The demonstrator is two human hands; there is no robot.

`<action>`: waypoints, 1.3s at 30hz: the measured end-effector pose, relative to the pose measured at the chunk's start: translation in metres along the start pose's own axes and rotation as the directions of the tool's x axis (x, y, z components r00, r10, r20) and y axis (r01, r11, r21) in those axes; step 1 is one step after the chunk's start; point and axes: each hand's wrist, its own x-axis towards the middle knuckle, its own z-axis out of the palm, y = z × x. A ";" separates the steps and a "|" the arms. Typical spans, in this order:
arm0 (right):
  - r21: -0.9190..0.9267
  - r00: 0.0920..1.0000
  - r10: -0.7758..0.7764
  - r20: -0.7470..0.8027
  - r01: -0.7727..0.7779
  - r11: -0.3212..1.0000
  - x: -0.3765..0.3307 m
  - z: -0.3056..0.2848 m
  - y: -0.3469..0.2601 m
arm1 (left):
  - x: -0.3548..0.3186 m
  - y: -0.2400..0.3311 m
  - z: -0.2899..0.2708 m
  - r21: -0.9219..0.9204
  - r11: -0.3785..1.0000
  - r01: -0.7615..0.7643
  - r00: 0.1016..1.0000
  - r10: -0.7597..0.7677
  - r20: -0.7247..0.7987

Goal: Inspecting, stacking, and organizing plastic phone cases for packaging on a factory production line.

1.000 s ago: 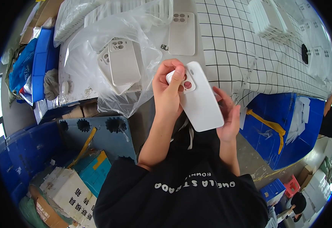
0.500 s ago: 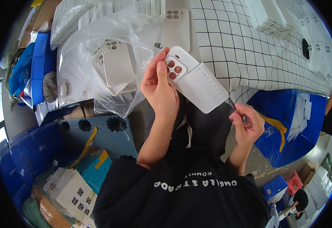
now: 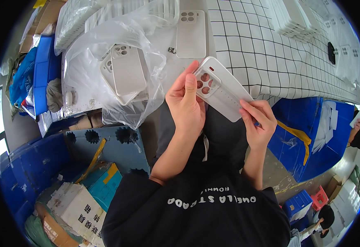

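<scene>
The white phone case [image 3: 223, 92] is held above the lap, long axis running from its camera-hole end in the closed left hand [image 3: 186, 105] down-right to the right hand [image 3: 257, 123], whose fingertips pinch its lower end.

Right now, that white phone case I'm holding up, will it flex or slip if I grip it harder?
The white phone case looks thin and hollow, so probably light and a bit bendy. The left hand pinches its camera-hole end and the right hand its lower edge; its smooth, glossy surface may slip. It seems unlikely to break.
</scene>
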 end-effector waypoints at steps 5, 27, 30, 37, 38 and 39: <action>-0.001 1.000 -0.005 -0.004 0.005 1.000 -0.001 0.002 0.001 | -0.001 0.000 0.000 -0.032 0.999 0.021 0.999 -0.023 -0.039; 0.682 0.942 0.336 -0.023 -0.231 0.694 -0.012 0.003 0.031 | 0.009 0.007 0.017 -0.062 0.994 0.088 0.967 -0.100 -0.236; 0.655 0.877 0.440 0.193 -0.449 0.608 -0.010 0.001 0.022 | 0.012 0.007 0.004 0.044 0.996 0.071 0.985 -0.063 -0.161; 0.701 0.766 0.571 0.296 -0.580 0.415 -0.038 -0.025 0.048 | -0.014 -0.022 0.027 -0.032 0.992 0.119 0.987 -0.115 0.113; 0.772 0.771 0.589 0.243 -0.522 0.364 -0.045 -0.026 0.049 | -0.017 -0.035 0.029 0.011 0.999 0.041 0.993 -0.042 0.106; 0.836 0.777 0.602 0.186 -0.447 0.318 -0.043 -0.022 0.048 | -0.021 -0.048 0.033 0.049 0.998 -0.039 0.994 0.034 0.107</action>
